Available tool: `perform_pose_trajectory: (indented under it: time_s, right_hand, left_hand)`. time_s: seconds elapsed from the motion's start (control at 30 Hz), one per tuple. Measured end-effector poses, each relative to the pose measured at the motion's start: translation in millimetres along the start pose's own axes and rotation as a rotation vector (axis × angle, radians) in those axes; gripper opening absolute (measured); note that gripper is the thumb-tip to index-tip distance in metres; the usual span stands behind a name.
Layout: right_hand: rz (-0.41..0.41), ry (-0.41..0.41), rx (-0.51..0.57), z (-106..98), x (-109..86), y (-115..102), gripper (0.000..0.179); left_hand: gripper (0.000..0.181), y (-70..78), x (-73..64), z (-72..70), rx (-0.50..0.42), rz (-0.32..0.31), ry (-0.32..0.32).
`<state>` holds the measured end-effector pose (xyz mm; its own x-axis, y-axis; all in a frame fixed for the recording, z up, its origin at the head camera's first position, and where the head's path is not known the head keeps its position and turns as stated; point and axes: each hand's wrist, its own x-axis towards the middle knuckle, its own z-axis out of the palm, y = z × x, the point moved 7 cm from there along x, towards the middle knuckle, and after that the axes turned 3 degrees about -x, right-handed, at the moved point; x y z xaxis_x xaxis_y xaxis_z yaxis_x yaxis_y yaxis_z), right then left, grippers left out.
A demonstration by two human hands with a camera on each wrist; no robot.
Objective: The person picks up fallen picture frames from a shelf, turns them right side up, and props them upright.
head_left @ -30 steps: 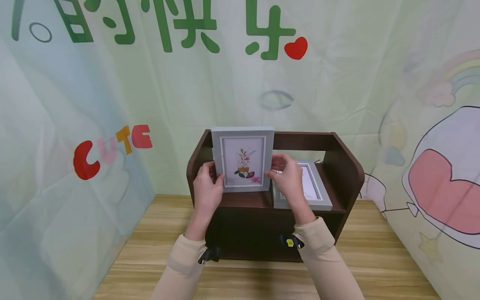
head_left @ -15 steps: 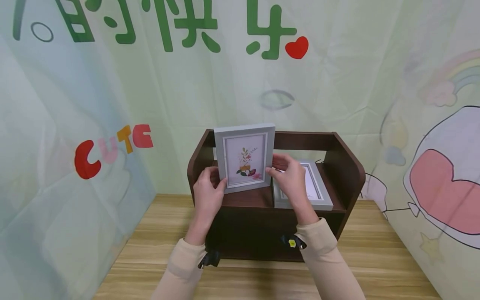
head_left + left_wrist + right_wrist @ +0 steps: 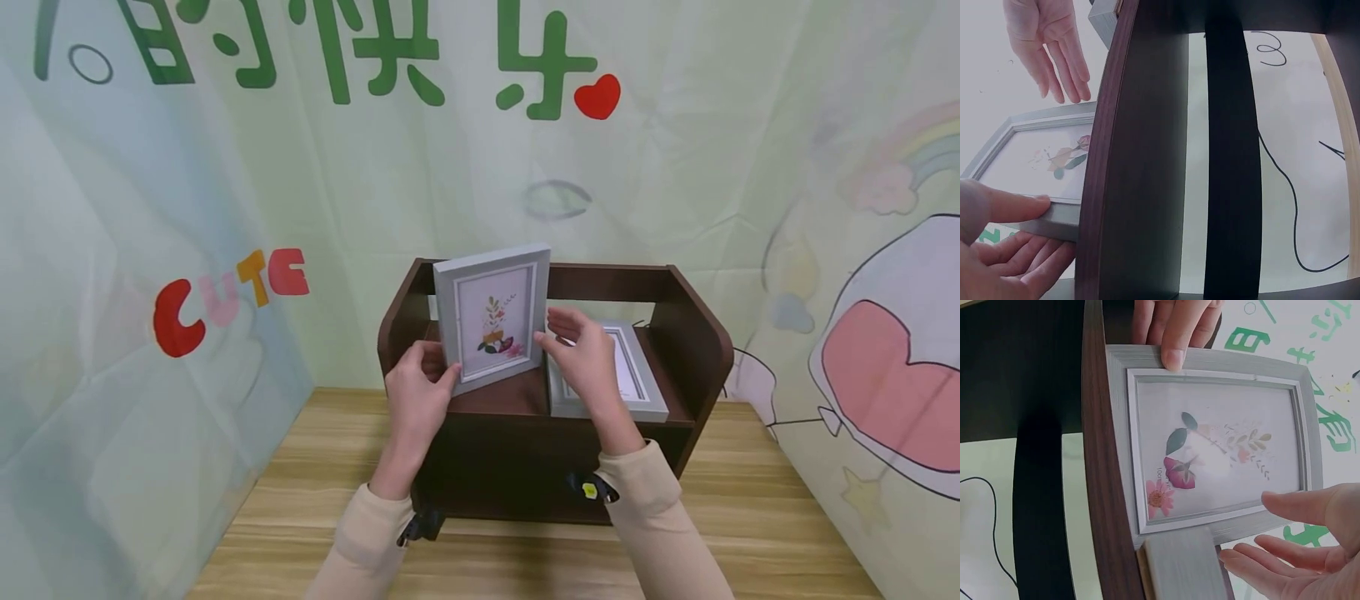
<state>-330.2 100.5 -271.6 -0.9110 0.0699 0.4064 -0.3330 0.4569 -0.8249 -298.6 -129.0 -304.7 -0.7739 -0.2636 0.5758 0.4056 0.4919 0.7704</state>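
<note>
A light grey picture frame [image 3: 495,321] with a flower print stands upright on the left part of a dark brown shelf [image 3: 510,458], its left side angled toward me. My left hand [image 3: 417,392] grips its lower left edge, thumb on the front and fingers behind, as the left wrist view shows. Beside the right edge is my right hand [image 3: 581,354], fingers extended and relaxed; in the right wrist view its thumb overlaps the frame's border. A second grey picture frame [image 3: 633,367] lies flat on the right part of the shelf, partly covered by the right hand.
Raised side panels [image 3: 693,358] and a back rail [image 3: 607,283] bound the shelf. It stands on a wood-grain table [image 3: 300,500]. Behind hangs a printed cloth backdrop [image 3: 360,183], with more cloth at both sides.
The upright picture frame has turned, its left edge coming toward me and the right edge staying back. My left hand has moved slightly nearer with it; the right fingers have loosened from its edge.
</note>
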Motion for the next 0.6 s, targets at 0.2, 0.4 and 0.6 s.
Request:
perform_pose_trajectory:
  time_s: [0.2, 0.4, 0.6]
  right_hand:
    - [-0.055, 0.030, 0.005, -3.5, -3.6, -9.6, 0.043]
    - [-0.113, 0.057, 0.024, -6.2, -6.3, -16.1, 0.042]
    - [-0.162, 0.099, 0.037, -10.5, -6.8, -22.2, 0.040]
  left_hand:
    - [0.024, 3.0, -3.5, 0.2, -0.009, 0.014, 0.014]
    - [0.024, 5.7, -7.5, -0.1, -0.017, 0.060, 0.053]
    - [0.025, 6.6, -12.3, 1.3, -0.025, 0.108, 0.086]
